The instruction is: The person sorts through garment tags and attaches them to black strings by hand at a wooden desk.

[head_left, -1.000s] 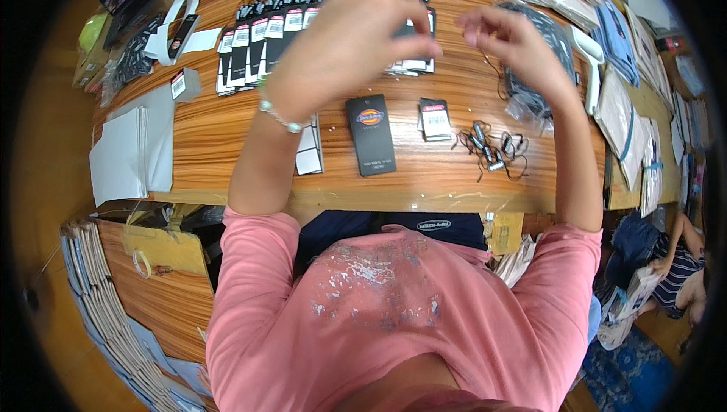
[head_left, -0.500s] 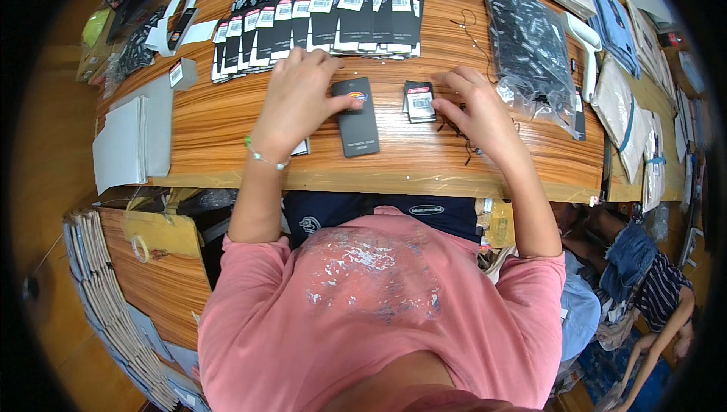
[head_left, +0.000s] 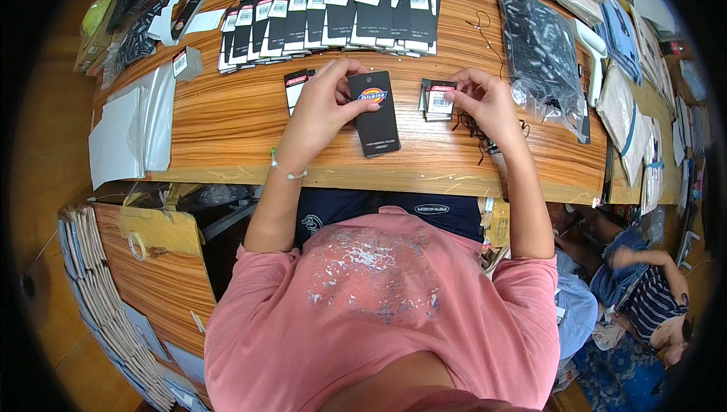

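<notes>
My left hand (head_left: 327, 101) has its thumb on the face of a tall black hang tag (head_left: 381, 128), with its fingers curled at the tag's left edge. My right hand (head_left: 485, 103) pinches the right edge of a small black tag with a white barcode label (head_left: 439, 100), which lies on top of a few others. Black strings (head_left: 473, 135) trail from under that hand. Partly behind my left hand lies another labelled tag (head_left: 295, 88). Beyond both hands spreads a long overlapping row of black hang tags (head_left: 341, 26) with white barcode labels.
A clear bag of black string parts (head_left: 541, 56) lies at the right, beside a white handheld tool (head_left: 591, 56). Folded garments in bags (head_left: 617, 113) fill the far right. White sheets (head_left: 117, 139) and a small box (head_left: 189, 62) are at the left. Another person (head_left: 655, 298) is at lower right.
My left hand has closed on the tall tag, which is tilted now. My right thumb and fingers have come onto the small tag. The other person's arm has moved up.
</notes>
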`<move>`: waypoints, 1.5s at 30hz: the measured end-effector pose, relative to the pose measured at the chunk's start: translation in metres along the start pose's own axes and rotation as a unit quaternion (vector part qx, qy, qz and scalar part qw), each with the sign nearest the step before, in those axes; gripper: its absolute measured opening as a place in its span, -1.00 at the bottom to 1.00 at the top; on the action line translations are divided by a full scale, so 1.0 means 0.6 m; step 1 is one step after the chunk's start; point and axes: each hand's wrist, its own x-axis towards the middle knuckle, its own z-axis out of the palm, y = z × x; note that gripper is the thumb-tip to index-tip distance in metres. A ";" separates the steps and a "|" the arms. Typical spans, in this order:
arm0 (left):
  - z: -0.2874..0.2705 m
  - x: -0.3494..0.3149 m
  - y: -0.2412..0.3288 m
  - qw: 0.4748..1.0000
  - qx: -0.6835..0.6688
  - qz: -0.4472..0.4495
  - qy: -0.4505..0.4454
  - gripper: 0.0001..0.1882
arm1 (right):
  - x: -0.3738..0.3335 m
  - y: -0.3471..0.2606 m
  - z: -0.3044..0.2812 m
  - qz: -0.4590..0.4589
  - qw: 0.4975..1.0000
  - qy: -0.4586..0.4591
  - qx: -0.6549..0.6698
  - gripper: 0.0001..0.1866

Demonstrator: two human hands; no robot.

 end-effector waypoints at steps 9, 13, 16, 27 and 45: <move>0.011 -0.023 0.003 0.947 -0.317 -0.045 -0.009 -0.66 | -0.071 -0.086 0.029 -0.042 0.971 0.007 0.237 -0.77; 0.035 -0.045 0.020 0.944 -0.326 -0.058 0.002 -0.66 | -0.091 -0.099 0.090 -0.114 0.977 0.140 0.112 -0.76; 0.040 -0.060 0.030 0.950 -0.309 -0.048 0.007 -0.65 | -0.100 -0.083 0.110 -0.115 0.972 0.146 0.141 -0.65; -0.008 -0.056 -0.016 0.933 -0.313 -0.034 0.174 -0.62 | -0.149 0.014 -0.058 -0.118 0.980 0.028 -0.159 -0.83; 0.012 -0.052 -0.010 0.941 -0.334 -0.049 0.008 -0.71 | -0.147 0.032 -0.086 -0.080 0.933 0.212 0.280 -0.95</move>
